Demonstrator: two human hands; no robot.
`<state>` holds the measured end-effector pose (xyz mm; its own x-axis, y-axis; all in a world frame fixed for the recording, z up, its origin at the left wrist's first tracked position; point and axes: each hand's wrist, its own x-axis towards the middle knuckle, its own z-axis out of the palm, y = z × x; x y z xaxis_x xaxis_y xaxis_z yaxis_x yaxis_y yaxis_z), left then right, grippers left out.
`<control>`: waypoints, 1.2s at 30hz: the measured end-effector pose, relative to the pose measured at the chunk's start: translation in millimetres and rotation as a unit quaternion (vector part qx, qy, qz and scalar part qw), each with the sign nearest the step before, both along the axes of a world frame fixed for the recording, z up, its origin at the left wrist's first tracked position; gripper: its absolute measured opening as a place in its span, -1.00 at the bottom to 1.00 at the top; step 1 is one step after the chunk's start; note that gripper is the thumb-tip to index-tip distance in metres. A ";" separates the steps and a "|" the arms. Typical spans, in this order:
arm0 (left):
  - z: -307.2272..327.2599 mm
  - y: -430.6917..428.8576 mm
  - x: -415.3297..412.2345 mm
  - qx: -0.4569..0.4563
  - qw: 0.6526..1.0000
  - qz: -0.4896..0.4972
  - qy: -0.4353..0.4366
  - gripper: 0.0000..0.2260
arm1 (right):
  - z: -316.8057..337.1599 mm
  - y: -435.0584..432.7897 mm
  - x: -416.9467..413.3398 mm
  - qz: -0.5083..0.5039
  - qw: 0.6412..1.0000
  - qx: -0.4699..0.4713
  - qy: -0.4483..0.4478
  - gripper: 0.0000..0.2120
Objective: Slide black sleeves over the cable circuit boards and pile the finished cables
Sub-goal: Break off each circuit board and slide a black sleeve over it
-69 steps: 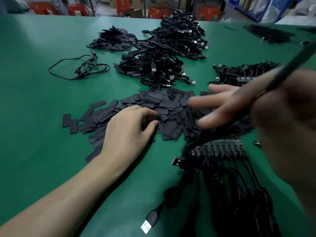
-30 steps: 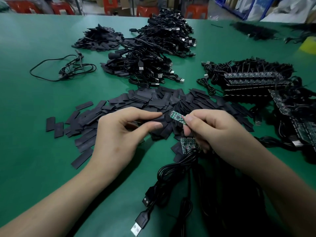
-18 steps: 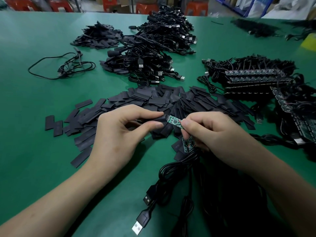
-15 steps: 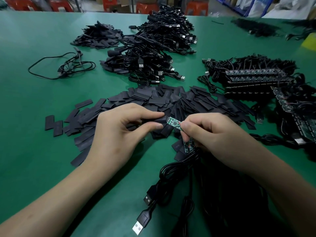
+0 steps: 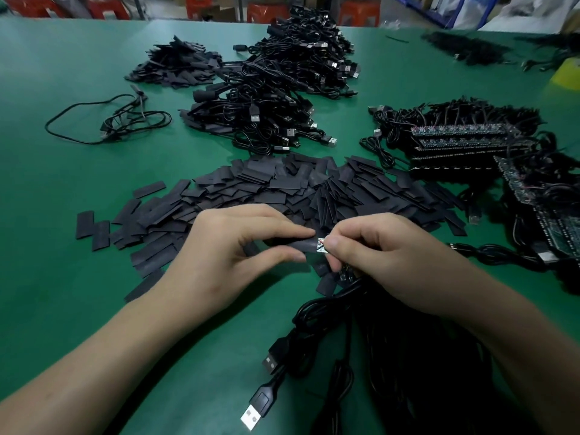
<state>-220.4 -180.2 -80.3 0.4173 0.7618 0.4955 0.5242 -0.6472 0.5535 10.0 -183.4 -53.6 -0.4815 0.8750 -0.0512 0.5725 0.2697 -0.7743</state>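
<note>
The hands meet at frame centre, just above the green tabletop (image 5: 62, 277). The left hand (image 5: 232, 255) pinches a black sleeve (image 5: 295, 245) between thumb and forefinger. The right hand (image 5: 386, 255) pinches a small board (image 5: 321, 245), of which only a short piece shows between the sleeve's mouth and the fingertips. Behind them spreads a sleeve heap (image 5: 282, 186). A cable pile (image 5: 282, 89) lies at upper centre, and a smaller sleeve pile (image 5: 175, 67) at upper left. Board strips (image 5: 464, 142) are stacked at right. A cable bundle (image 5: 339, 324) runs from under the right hand toward the lower edge, with a USB plug (image 5: 254, 412) at bottom centre.
</note>
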 end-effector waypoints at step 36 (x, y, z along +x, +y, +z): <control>4.3 -9.2 9.4 0.026 0.992 0.065 -0.107 -0.82 | -10.0 -1.1 -4.5 -0.076 0.969 0.153 0.179 -0.89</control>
